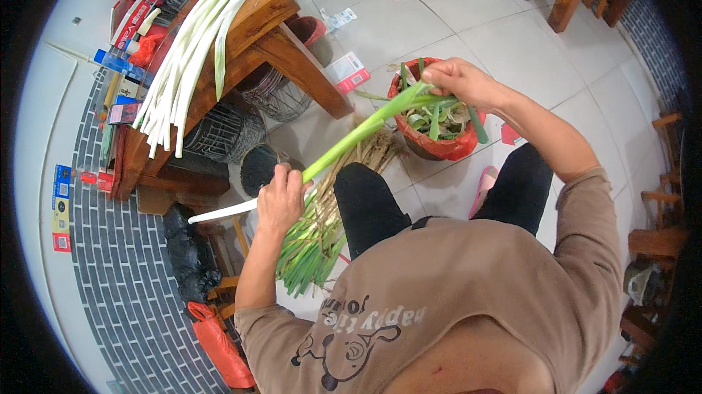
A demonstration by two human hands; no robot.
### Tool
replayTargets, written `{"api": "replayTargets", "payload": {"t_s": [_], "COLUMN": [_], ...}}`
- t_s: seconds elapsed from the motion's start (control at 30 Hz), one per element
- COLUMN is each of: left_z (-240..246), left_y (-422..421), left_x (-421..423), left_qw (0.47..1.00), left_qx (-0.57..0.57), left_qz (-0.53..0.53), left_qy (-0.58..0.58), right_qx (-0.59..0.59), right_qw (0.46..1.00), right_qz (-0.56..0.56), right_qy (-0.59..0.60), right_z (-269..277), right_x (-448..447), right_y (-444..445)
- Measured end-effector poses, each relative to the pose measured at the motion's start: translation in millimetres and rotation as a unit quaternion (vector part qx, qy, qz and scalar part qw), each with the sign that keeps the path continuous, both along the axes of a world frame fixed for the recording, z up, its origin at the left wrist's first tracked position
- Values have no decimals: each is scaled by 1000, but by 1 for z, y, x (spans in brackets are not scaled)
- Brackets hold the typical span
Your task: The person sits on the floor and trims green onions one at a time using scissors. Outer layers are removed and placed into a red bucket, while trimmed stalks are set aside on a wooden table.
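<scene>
A long green onion point(362, 132) stretches between my two hands, its white root end pointing left and its green leaves to the right. My left hand point(281, 198) is closed around the pale part of the stalk. At the leafy end, my right hand point(459, 82) pinches the green tops above a bin point(425, 148) lined with a red plastic bag. Leaf scraps and peelings point(439, 120) fill that bin. On the floor by my left knee lies a bundle of untrimmed green onions point(312, 235), roots away from me. Several cleaned white stalks point(186, 70) rest on the wooden table.
The wooden table point(274, 2) stands at the left with a bottle point(123, 65) and a phone point(124, 113) on it. Wire baskets point(219, 131) sit beneath. A red bag point(219, 344) and black bag point(189, 251) are at lower left. Wooden stools point(658, 243) line the right.
</scene>
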State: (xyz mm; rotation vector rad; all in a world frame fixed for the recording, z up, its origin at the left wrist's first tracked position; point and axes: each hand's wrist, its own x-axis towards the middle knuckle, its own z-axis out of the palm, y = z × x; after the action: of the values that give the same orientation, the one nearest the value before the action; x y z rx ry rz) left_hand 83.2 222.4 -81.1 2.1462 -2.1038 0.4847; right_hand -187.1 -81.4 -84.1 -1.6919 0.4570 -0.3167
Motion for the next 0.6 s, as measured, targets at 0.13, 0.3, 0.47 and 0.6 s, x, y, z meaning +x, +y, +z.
{"api": "replayTargets", "payload": {"t_s": [0.13, 0.3, 0.47, 0.6], "left_z": [-3, -6, -14, -12], "left_y": [-5, -20, -43, -69], "left_x": [-1, 8, 3, -12], "left_qw": [996, 979, 978, 983], "left_qx": [34, 22, 13, 3], "left_qz": [45, 62, 43, 60], "left_qy": [66, 191, 203, 174], "right_qx": [-34, -532, -391, -243], "right_qw": [998, 830, 817, 711], "right_qz": [-40, -128, -424, -499], "right_qy": [38, -105, 15, 433], "right_z": [-4, -4, -105, -320], "right_x": [12, -3, -160, -312], "right_y": [5, -38, -111, -81]}}
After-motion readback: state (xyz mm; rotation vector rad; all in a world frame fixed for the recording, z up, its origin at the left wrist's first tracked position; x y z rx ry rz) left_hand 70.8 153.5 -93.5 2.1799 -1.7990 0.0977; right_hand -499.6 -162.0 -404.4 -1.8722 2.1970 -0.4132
